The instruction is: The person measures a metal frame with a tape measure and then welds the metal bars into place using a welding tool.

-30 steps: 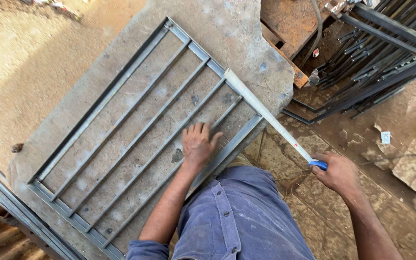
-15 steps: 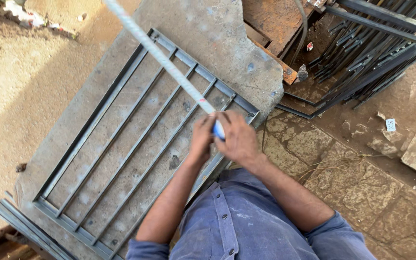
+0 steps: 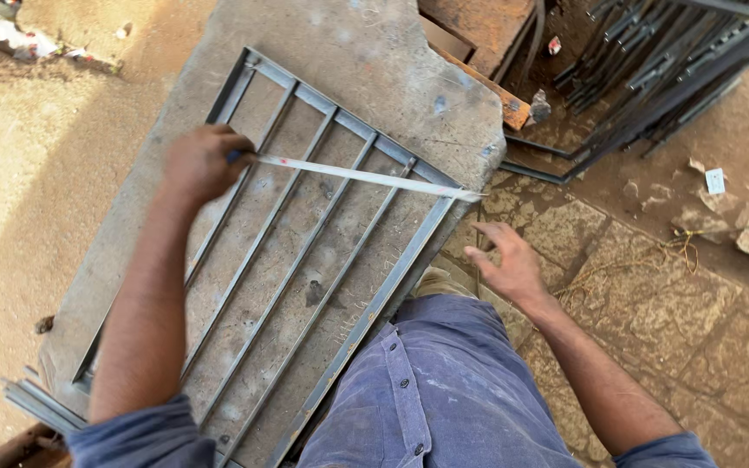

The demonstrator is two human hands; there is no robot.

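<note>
Two hands work one ruler (image 3: 361, 176): left hand (image 3: 204, 162) clenched on its blue end over the grille (image 3: 366, 316), blade running rightward to a tip just above the spread, empty right hand (image 3: 504, 263)

light: warm low sun | shadows: long, soft across sand at left | focus: sharp | blur: none

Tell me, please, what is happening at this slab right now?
A person in a blue shirt leans over a metal grille frame lying flat on a concrete slab. The left hand grips one end of a long, pale, flat measuring strip, held across the frame's bars toward its near rail. The right hand is open and holds nothing, just below the strip's free end. A pile of dark metal bars lies off the slab.
</note>
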